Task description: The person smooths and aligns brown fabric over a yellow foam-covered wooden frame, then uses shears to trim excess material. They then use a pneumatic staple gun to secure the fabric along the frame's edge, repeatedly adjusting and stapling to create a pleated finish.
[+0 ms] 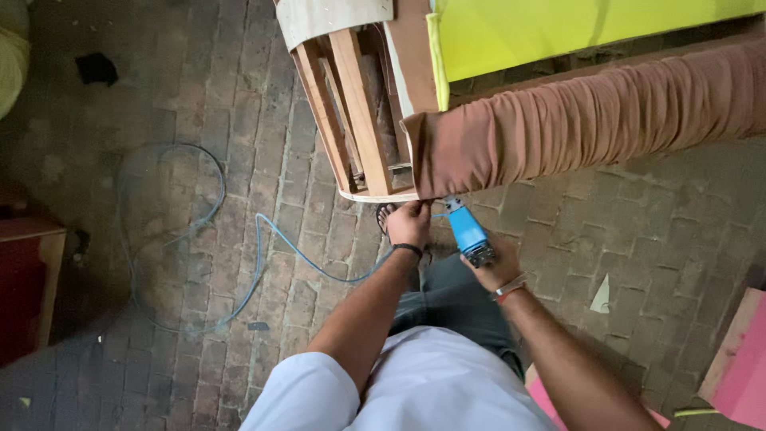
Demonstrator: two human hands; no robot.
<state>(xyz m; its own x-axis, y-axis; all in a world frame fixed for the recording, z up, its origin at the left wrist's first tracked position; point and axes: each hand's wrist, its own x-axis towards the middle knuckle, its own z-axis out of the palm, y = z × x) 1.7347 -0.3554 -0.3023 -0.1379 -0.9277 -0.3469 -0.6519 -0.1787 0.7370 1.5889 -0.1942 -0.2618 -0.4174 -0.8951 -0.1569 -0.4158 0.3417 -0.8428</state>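
My left hand grips the lower edge of the gathered brown fabric where it wraps over the end of a wooden furniture frame. My right hand holds a blue pneumatic staple gun, its nose pointing up at the fabric edge right beside my left hand. A thin blue air hose runs from the tool across the brick floor to the left. Bright yellow-green foam lies on top of the frame, above the fabric.
The brick floor carries loops of the hose on the left. A red box stands at the left edge, pink boards at the lower right. A scrap of paper lies on the bricks. My sandalled foot shows under the frame.
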